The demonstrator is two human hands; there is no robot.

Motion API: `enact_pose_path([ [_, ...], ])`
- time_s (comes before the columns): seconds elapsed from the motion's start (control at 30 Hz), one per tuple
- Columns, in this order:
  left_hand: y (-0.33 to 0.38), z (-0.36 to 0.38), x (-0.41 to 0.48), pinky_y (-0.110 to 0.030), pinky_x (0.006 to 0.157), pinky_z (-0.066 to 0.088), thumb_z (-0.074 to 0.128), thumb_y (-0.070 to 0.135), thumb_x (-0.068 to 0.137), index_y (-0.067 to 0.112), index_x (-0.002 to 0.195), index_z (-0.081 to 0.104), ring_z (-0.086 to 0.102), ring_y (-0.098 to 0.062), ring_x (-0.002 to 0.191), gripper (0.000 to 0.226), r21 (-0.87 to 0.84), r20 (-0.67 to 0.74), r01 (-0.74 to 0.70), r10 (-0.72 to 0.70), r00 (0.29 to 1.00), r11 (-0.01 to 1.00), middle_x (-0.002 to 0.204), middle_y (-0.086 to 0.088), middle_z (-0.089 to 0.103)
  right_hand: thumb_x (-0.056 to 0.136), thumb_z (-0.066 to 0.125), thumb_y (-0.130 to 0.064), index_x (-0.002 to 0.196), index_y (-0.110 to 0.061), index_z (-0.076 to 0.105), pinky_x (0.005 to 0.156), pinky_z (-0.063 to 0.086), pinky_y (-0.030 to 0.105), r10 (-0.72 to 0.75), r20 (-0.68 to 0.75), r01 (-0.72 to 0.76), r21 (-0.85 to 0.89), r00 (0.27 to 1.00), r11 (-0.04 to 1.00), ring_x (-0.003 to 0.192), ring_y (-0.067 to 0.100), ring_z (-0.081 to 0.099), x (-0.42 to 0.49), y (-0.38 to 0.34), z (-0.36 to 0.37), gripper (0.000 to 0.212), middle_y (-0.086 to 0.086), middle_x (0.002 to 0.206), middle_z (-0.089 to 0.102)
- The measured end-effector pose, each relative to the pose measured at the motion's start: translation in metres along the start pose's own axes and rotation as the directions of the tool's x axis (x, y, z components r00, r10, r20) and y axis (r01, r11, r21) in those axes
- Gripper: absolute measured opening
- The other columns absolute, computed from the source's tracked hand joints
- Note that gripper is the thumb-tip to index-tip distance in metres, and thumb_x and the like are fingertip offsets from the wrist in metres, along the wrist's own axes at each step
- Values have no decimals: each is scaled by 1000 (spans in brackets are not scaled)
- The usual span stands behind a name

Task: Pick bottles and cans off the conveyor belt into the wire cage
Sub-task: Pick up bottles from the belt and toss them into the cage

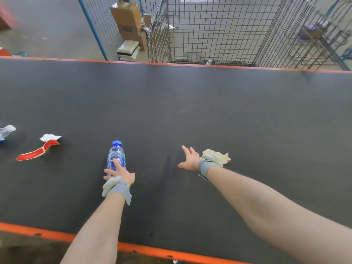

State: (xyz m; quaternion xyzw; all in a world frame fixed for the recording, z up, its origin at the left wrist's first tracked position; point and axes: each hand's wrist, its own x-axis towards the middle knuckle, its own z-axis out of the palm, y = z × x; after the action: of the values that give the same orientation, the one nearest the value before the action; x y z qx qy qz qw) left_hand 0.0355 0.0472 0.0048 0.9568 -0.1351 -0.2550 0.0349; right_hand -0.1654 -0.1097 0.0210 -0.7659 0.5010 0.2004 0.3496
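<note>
Bottle (115, 156) lay on its side on the conveyor belt (209, 111), lower centre-left of frame, cap toward the far edge and base toward the near one. Left hand (120, 174) was right at the base end with fingers straight and spread, one finger overlapping the lower body. Nothing was curled round it, and touching vs hovering: couldn't tell. Right hand (189, 159) was well off to the right of the bottle, fingers splayed, holding nothing. Bottle was clear blue-tinted ribbed plastic with a blue cap and a sliver of green label on its right side. Wire cage (209, 35) stood past the belt's far orange edge, upper centre-right, well apart from the bottle. Red-and-white wrapper strip (38, 149) lay left of the bottle, and a beige crumpled scrap (219, 156) lay just behind the right wrist.
</note>
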Motion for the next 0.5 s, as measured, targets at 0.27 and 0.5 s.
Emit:
enact_pose_path([
  [0.27,110,0,-8,-43,110,29,68,28,84,17,152,2,39,-41,128,95,-521,107,-26,95,990,853,143,-26,33,90,60,-35,154,-33,-3,119,14,46,43,-48,-37,122,998,992,148,30,2,22,34,-45,90,7,161,-3],
  [0.5,272,-11,-30,-48,74,54,59,38,89,24,147,19,46,-33,125,72,-880,280,139,261,924,454,147,-4,31,90,59,-35,154,-31,-3,117,19,44,117,-120,-95,171,986,981,145,32,14,62,78,-122,89,9,160,3],
])
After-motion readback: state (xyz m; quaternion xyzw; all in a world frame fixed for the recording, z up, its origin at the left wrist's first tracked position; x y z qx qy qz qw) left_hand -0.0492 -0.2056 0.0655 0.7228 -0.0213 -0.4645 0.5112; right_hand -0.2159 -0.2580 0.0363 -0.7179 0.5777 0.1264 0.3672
